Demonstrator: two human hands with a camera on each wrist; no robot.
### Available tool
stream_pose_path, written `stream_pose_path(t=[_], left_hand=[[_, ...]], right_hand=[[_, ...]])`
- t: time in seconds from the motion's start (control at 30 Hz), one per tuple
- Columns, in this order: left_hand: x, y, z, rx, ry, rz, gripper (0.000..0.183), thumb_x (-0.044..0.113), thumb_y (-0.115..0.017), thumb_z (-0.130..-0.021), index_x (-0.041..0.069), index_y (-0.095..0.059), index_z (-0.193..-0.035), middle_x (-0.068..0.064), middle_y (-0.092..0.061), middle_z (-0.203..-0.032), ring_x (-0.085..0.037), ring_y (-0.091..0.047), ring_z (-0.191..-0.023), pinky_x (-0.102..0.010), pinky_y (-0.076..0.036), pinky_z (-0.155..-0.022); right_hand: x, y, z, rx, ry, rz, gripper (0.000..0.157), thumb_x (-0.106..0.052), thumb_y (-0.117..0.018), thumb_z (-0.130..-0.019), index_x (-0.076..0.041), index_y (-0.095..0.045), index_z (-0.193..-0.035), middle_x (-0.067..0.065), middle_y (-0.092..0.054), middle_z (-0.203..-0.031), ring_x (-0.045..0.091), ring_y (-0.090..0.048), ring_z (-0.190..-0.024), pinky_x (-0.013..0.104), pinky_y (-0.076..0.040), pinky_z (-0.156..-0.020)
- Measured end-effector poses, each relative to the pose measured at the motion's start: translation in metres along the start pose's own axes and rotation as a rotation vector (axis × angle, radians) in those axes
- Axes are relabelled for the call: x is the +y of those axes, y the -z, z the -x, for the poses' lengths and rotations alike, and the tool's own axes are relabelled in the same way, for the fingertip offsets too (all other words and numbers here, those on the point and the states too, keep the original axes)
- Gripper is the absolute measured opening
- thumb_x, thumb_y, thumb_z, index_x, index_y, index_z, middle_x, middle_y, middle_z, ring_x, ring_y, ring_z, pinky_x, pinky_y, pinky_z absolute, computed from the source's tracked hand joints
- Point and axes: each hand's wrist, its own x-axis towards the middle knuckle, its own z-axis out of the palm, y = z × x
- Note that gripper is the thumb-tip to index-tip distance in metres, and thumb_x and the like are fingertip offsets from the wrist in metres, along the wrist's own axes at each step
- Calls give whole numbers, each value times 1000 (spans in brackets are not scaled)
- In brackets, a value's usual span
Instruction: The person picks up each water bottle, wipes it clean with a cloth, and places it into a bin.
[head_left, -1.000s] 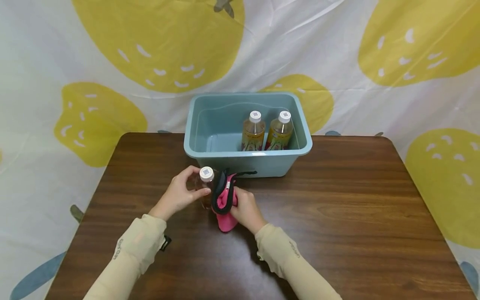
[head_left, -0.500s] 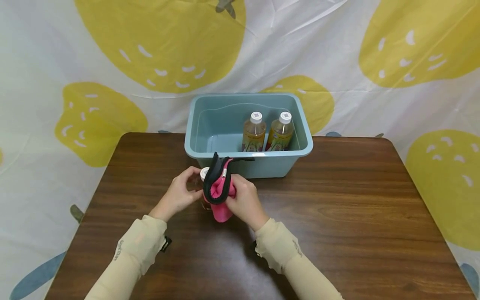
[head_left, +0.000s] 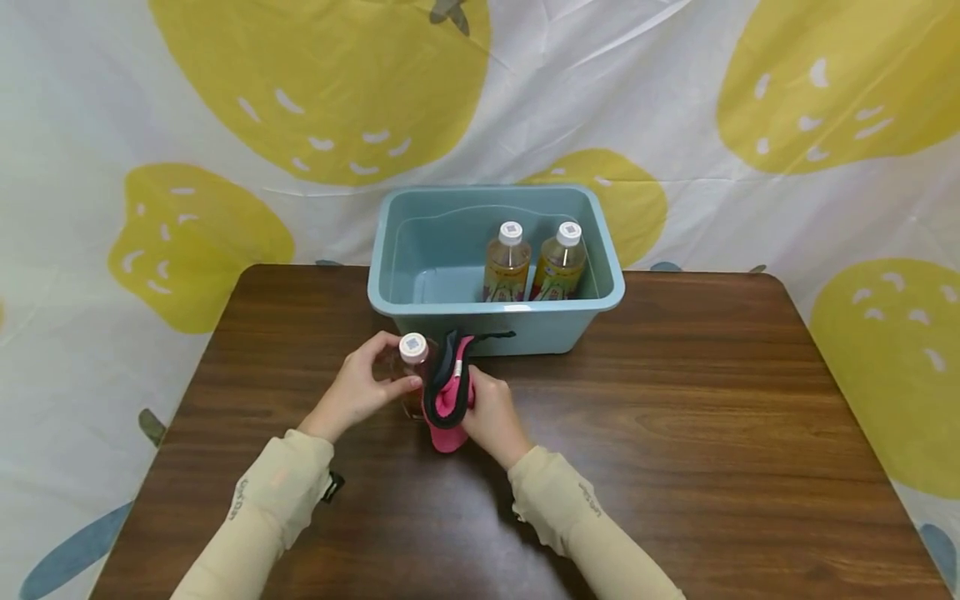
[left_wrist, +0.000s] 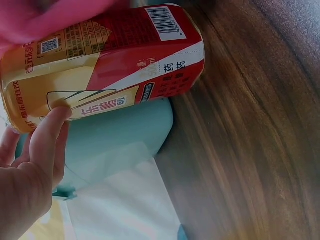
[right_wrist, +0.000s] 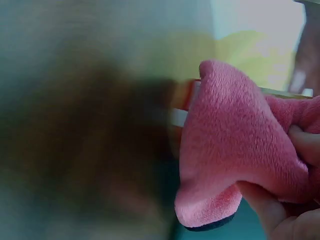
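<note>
A drink bottle (left_wrist: 115, 60) with a white cap and a red and yellow label stands on the table in front of the bin. My left hand (head_left: 360, 387) holds it from the left, thumb and fingers around its upper part. Bunched in my right hand (head_left: 493, 417) is a pink cloth (right_wrist: 235, 135) with a black edge, held against the bottle's right side. In the head view the cloth and the left hand hide part of the bottle. Part of the bottle's label shows behind the cloth in the right wrist view.
Behind the hands a blue-green plastic bin (head_left: 495, 308) stands at the table's back edge. Two similar bottles, a left one (head_left: 507, 267) and a right one (head_left: 559, 267), stand upright in its right half. The brown wooden table (head_left: 712, 417) reaches a fabric backdrop with yellow fruit prints.
The right hand moved the cloth up and left across the bottle, partly covering its cap, then back down and right. The left hand and the bottle have stayed in place.
</note>
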Motion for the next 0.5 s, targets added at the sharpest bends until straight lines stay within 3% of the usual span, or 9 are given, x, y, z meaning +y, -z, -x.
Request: stream_pose_path(t=[0.13,0.3,0.4,0.5], left_hand=[[-1,-3,1,-5,10,16,41,13,-76,-73,2,-54,-106,-14,-60,-101,-27,-55,-90,-40,-48,-79],[2,-6,3,-18,57,55,45,13,-74,-75,2,-50,-112,-16,-56,-107,-29,-53,-97,-47,-50,-78],[5,-7,5,4,68,44,45,13,-73,-75,3,-50,-113,-15,-56,-108,-29,-53,-98,-48,-49,-79],[9,-9,5,50,93,-5,43,23,-74,-75,6,-51,-108,-11,-57,-104,-25,-54,-93,-42,-49,-79]], right_hand=[[17,-12,12,-76,-90,42,19,-11,-73,-72,-9,-54,-74,1,-58,-62,14,-57,-60,26,-46,-54],[25,-17,16,-87,-121,20,23,-17,-77,-70,-10,-56,-76,3,-62,-66,16,-61,-64,28,-48,-56],[25,-17,15,-91,-124,11,23,-18,-76,-70,-10,-56,-76,3,-62,-66,15,-61,-64,27,-48,-56],[24,-17,15,-100,-134,11,24,-20,-77,-70,-11,-56,-76,2,-62,-66,14,-61,-65,26,-48,-57]])
